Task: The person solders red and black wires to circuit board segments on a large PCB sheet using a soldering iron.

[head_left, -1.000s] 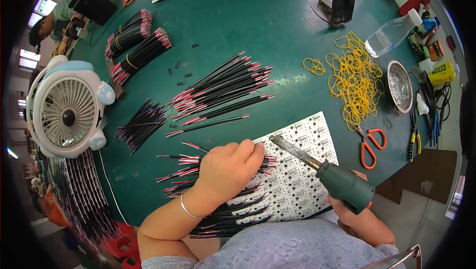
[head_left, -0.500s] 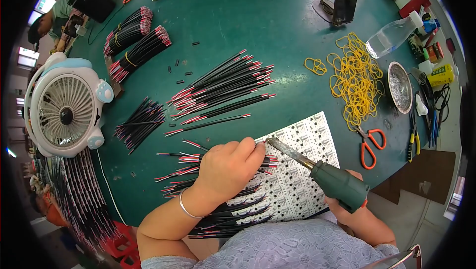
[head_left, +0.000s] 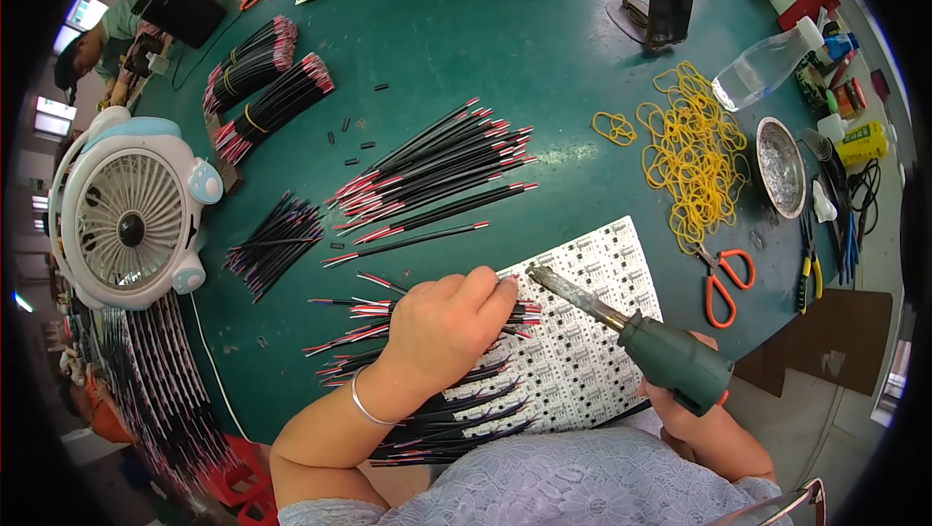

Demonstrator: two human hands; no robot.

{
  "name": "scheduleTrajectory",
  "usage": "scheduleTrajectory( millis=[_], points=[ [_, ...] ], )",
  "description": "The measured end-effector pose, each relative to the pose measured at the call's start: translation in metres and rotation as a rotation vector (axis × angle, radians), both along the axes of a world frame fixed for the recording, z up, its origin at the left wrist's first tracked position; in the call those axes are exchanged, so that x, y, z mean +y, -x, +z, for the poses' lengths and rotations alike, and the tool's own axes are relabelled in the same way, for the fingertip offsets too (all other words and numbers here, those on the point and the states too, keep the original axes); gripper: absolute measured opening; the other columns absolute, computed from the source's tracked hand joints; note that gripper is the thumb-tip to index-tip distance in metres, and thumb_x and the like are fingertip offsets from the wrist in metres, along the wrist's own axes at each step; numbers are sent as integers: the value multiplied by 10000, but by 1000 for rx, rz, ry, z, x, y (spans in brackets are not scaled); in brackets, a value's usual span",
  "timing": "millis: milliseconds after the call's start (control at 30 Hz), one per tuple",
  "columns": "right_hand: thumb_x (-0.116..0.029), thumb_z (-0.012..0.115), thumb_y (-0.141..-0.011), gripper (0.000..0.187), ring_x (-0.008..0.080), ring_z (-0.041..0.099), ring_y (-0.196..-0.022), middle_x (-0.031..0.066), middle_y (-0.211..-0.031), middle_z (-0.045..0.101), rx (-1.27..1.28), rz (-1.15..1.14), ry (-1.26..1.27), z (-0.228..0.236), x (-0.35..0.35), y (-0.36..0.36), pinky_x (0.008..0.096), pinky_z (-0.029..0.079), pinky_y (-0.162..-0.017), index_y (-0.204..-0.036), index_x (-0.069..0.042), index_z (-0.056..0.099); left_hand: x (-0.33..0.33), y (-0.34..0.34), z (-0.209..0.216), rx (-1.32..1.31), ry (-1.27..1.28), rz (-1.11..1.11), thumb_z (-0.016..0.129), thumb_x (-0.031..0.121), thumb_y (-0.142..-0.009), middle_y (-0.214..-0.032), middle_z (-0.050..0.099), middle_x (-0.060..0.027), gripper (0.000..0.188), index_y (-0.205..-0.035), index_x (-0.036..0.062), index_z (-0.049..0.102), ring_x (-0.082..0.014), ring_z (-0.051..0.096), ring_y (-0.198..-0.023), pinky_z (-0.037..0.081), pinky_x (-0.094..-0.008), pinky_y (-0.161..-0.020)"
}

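Note:
My left hand [head_left: 447, 324] is closed in a pinch over the top left edge of a white circuit board sheet [head_left: 592, 303]. A thin wire end [head_left: 506, 277] peeks out at its fingertips, and the fingers hide most of that wire. In my right hand [head_left: 670, 408] is a soldering iron [head_left: 675, 361] with a thick green body. Its dark metal tip [head_left: 536, 275] hangs over the board, a small gap from my left fingertips. Black wires [head_left: 485, 397] with red and white ends lie in rows along the board's left side, partly under my left forearm.
Loose cut wires [head_left: 437, 172] lie ahead, with a darker pile [head_left: 275, 245] to their left. Bundled wires [head_left: 277, 107], a fan [head_left: 129, 220], yellow rubber bands [head_left: 691, 167], orange-handled cutters [head_left: 723, 283], a metal bowl [head_left: 780, 167] and a plastic bottle [head_left: 767, 65] surround the work. Someone sits far left.
The soldering iron has shifted slightly right, and its tip has drawn away from my left fingertips. My left hand keeps almost the same place.

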State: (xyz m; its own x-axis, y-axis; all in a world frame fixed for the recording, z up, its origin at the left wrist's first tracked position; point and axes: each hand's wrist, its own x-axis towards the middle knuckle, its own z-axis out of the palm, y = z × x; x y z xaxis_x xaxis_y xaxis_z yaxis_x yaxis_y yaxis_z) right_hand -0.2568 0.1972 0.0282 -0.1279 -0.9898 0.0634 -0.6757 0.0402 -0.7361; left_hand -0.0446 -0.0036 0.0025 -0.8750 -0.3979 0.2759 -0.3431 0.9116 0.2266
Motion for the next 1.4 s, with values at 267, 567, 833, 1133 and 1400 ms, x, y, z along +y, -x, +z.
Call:
scheduleTrajectory(
  millis=[267, 567, 833, 1133, 1400],
  points=[
    [-82, 691, -651, 305, 294, 581, -967, 81, -1027, 651, -37, -31, -91, -12, 12, 2, 391, 490, -810, -955, -112, 681, -1, -2, -4, 30, -12, -10, 604, 135, -720, -756, 472, -18, 217, -931, 91, 627, -136, 520, -549, 419, -282, -459],
    [-92, 705, -622, 308, 296, 595, -899, 93, -987, 645, 37, 8, -54, 0, 2, -1, 391, 498, -764, -928, -110, 673, 0, -1, 0, 1, -45, 7, 633, 85, -689, -744, 500, -16, 212, -899, 100, 655, -158, 549, -587, 436, -288, -476],
    [-28, 585, -776, 288, 179, 605, -596, 112, -893, 634, -57, 76, 38, 1, -4, 5, 339, 495, -655, -1060, 19, 595, -2, -1, -4, 26, -38, -14, 605, 136, -705, -760, 472, -17, 222, -923, 102, 627, -142, 520, -551, 431, -287, -464],
    [-46, 557, -837, 223, 125, 600, -578, 67, -807, 595, -112, 54, -18, 0, 2, 1, 261, 490, -575, -1044, 32, 590, -4, -1, -4, 57, -61, -24, 616, 124, -699, -798, 522, -21, 212, -909, 105, 644, -154, 560, -584, 450, -291, -480],
    [-68, 566, -853, 196, 115, 596, -575, 69, -780, 609, 85, 123, 63, 1, -3, 3, 284, 481, -662, -1025, 17, 606, -4, 0, -2, 64, -69, -19, 646, 91, -683, -766, 549, -18, 189, -868, 104, 684, -162, 558, -584, 440, -281, -480]
  ],
)
